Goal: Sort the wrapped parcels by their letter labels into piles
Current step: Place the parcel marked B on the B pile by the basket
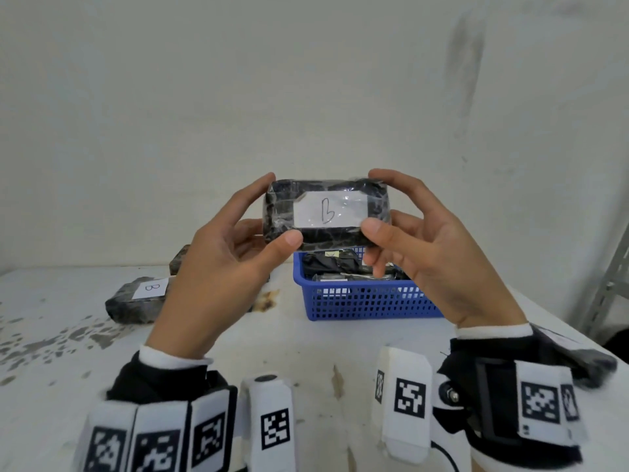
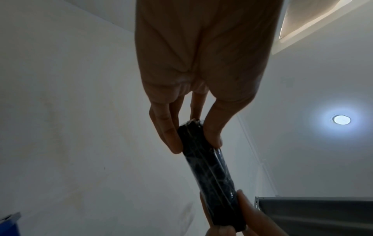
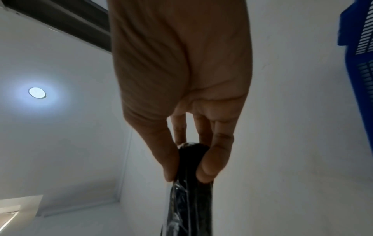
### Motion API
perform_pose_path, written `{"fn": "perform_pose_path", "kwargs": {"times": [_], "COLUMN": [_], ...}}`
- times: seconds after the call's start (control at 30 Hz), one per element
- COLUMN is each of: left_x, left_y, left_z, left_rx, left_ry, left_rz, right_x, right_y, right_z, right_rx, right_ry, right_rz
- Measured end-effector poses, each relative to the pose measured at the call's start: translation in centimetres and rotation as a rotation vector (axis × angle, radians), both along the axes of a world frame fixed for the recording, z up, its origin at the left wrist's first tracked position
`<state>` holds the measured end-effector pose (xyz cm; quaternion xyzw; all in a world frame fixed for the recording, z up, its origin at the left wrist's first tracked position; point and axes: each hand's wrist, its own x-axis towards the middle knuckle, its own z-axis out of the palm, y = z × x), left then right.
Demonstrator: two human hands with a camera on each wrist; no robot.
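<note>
A person holds one black wrapped parcel up in the air with both hands, above and slightly toward them from a blue basket that sits on a white, paint-chipped surface. The left hand pinches the parcel's left end between thumb and fingers, and the right hand pinches its right end the same way. The parcel's broad face is turned toward the person, likely so that its white label, handwritten with the letter B, can be read. The basket holds more dark wrapped parcels, apparently unsorted. To the left of the basket, another parcel with a B label lies flat on the surface, seemingly the start of the B pile, so the held parcel probably belongs there. A further dark parcel lies left of the basket, behind the B-labelled one, its label hidden.
</note>
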<state>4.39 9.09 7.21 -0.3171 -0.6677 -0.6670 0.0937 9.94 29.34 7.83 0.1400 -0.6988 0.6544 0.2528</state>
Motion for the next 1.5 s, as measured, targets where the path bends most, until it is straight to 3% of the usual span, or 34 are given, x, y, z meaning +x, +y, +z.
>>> {"fn": "perform_pose_path", "kwargs": {"times": [0.5, 0.97, 1.5], "left_x": [-0.3, -0.6, -1.7], "left_y": [0.5, 2.1, 2.0], "left_z": [-1.5, -3.1, -4.1], "left_rx": [0.127, 0.131, 0.269], "left_ry": [-0.071, -0.087, -0.136], "left_rz": [-0.001, 0.052, -0.045], "right_x": [-0.5, -0.9, -1.6], "right_y": [-1.6, -2.2, -2.0], "right_z": [-1.7, -3.0, -3.6], "right_rx": [-0.022, -0.072, -0.041], "right_ry": [0.028, -0.035, -0.003], "right_rz": [-0.074, -0.131, -0.151]}}
